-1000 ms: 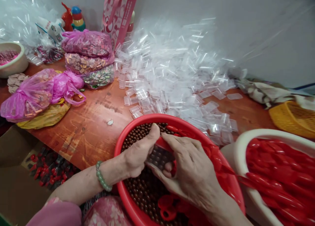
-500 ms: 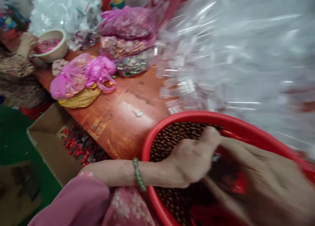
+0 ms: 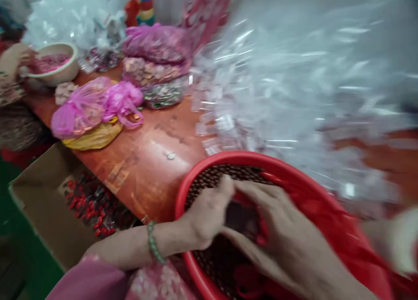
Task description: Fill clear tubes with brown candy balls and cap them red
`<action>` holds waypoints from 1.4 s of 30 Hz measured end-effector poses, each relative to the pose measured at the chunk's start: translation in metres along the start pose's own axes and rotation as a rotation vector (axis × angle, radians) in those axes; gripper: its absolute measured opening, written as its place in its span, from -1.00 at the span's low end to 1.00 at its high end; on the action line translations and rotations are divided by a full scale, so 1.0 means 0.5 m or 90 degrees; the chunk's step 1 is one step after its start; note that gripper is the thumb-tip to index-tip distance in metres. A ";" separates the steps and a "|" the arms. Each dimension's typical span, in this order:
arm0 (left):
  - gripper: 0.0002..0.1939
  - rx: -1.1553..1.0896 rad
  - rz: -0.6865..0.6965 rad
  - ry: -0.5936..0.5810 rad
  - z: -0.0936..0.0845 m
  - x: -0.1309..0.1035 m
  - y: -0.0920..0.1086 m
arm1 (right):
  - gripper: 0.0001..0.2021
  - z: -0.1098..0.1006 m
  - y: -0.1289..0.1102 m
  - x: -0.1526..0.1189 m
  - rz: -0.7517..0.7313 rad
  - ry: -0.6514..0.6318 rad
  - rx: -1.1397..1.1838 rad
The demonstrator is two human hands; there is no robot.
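A large red basin [image 3: 183,195] holds many small round brown balls [image 3: 215,173]. Above the balls, my left hand [image 3: 209,213], with a green bead bracelet [image 3: 154,243] on its wrist, has its fingers closed at the edge of a small dark packet [image 3: 243,219]. My right hand [image 3: 277,230] curves round the packet's other side, thumb below and fingers above. Something red shows between the right fingers and the packet. Motion blur hides the exact grip. Red plastic [image 3: 326,217] lines the basin's right side.
Clear plastic bags [image 3: 277,86] heap behind the basin. Pink bags [image 3: 156,43] and a yellow bag [image 3: 94,136] lie on the orange table [image 3: 156,178]. A cardboard box [image 3: 39,208] holds red-and-dark packets. Another person's hand [image 3: 19,58] is at a cream bowl [image 3: 73,65].
The whole view has shifted, so the basin appears further left. My hands have come closer together around the dark packet. More red lining and a blurred pale object show at the right.
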State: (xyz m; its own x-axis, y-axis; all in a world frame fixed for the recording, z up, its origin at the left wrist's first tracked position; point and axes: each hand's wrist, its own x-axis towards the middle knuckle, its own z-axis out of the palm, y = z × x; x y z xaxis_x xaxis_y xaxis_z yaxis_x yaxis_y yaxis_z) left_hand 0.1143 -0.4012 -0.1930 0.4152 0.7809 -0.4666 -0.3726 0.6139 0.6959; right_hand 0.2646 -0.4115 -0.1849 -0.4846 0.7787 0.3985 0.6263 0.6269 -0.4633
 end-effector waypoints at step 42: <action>-0.59 1.189 0.396 0.095 -0.166 0.282 0.148 | -0.74 -0.038 0.150 0.046 0.095 -0.105 -0.096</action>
State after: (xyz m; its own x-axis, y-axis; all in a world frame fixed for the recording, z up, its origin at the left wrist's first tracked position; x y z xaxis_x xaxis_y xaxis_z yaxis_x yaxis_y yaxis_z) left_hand 0.0767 -0.2361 -0.2526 0.4965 0.8659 0.0615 0.8138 -0.4890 0.3141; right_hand 0.3122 -0.3469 -0.1955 -0.4657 0.8631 0.1952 0.7756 0.5043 -0.3796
